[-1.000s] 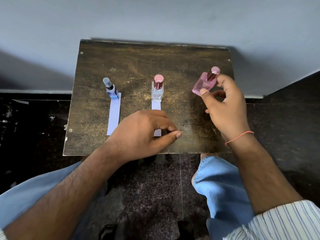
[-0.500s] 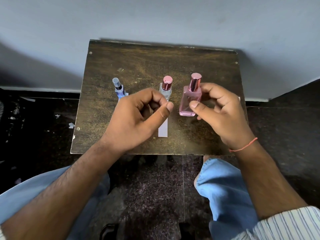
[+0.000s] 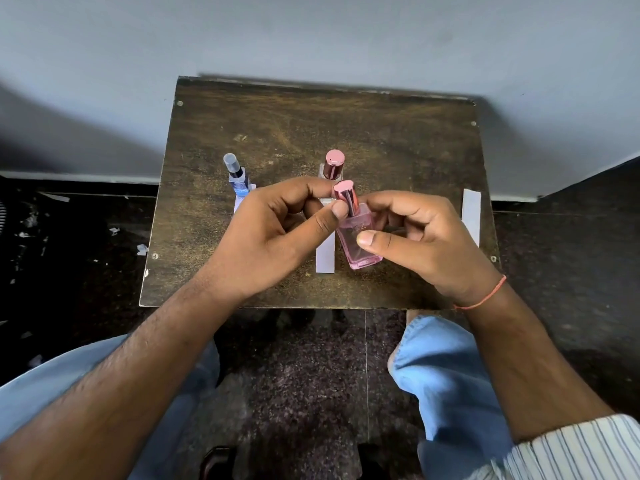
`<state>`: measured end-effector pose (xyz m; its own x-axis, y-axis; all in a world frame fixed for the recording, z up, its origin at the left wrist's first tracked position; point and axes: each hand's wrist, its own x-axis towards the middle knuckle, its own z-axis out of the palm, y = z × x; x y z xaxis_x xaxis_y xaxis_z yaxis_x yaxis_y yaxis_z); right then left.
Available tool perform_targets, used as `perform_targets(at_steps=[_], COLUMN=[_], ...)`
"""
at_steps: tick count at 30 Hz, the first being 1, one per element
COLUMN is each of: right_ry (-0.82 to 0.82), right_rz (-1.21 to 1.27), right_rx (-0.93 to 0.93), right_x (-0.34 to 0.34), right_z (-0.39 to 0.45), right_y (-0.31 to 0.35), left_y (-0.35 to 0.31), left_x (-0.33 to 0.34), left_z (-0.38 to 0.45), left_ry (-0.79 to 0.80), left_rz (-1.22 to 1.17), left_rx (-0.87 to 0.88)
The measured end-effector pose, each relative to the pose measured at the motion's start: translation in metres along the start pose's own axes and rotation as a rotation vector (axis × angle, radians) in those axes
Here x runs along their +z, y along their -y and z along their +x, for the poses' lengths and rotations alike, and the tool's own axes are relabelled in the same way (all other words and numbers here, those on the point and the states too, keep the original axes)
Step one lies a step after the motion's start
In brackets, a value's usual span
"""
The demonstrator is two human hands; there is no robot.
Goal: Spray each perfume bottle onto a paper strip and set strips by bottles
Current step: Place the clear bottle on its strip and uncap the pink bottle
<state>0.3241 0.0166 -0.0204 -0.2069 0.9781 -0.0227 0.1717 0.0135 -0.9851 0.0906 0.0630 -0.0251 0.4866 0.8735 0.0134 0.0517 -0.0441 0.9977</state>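
My right hand (image 3: 419, 240) grips a pink perfume bottle (image 3: 358, 244) by its body, above the middle of the small wooden table (image 3: 311, 116). My left hand (image 3: 273, 233) pinches that bottle's pink metallic cap (image 3: 345, 195) between thumb and fingers. Behind them stands a clear bottle with a pink cap (image 3: 333, 166), a white paper strip (image 3: 325, 259) lying in front of it. At the left a blue bottle with a clear cap (image 3: 237, 176) stands at the head of another strip, mostly hidden by my left hand. A third strip (image 3: 471, 216) lies alone near the table's right edge.
The table stands against a grey wall. Dark stone floor surrounds it, with paper scraps (image 3: 31, 223) scattered on the left. My knees in light blue trousers (image 3: 443, 372) sit just below the table's front edge.
My right hand has brought the pink bottle from the right side toward the middle. My left hand lifted off the middle strip and took hold of the bottle's cap.
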Motion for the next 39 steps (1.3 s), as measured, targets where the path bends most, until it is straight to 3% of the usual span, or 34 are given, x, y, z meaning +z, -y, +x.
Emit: perform_targets(at_steps=[7, 13, 17, 26, 33, 39], right_ry=[0.043, 0.056, 0.019, -0.153, -0.332, -0.464], right_rz=[-0.075, -0.181, -0.165, -0.134, -0.248, -0.214], right_rx=[0.028, 0.027, 0.034, 0.095, 0.111, 0.138], right_x=[-0.004, -0.005, -0.007, -0.024, -0.047, -0.047], right_z=[0.000, 0.000, 0.000, -0.003, -0.002, 0.001], right_y=[-0.005, -0.009, -0.006, -0.004, -0.016, -0.019], left_y=[-0.003, -0.012, -0.015, -0.008, -0.006, 0.001], left_x=[0.003, 0.000, -0.004, -0.016, -0.024, -0.031], left_z=[0.000, 0.002, 0.000, -0.013, -0.020, -0.021], left_ry=[-0.016, -0.187, -0.207, -0.075, 0.000, 0.063], left_rz=[-0.033, -0.122, -0.114, 0.297, 0.649, 0.757], left_rx=[0.012, 0.068, 0.044, 0.067, 0.041, -0.037])
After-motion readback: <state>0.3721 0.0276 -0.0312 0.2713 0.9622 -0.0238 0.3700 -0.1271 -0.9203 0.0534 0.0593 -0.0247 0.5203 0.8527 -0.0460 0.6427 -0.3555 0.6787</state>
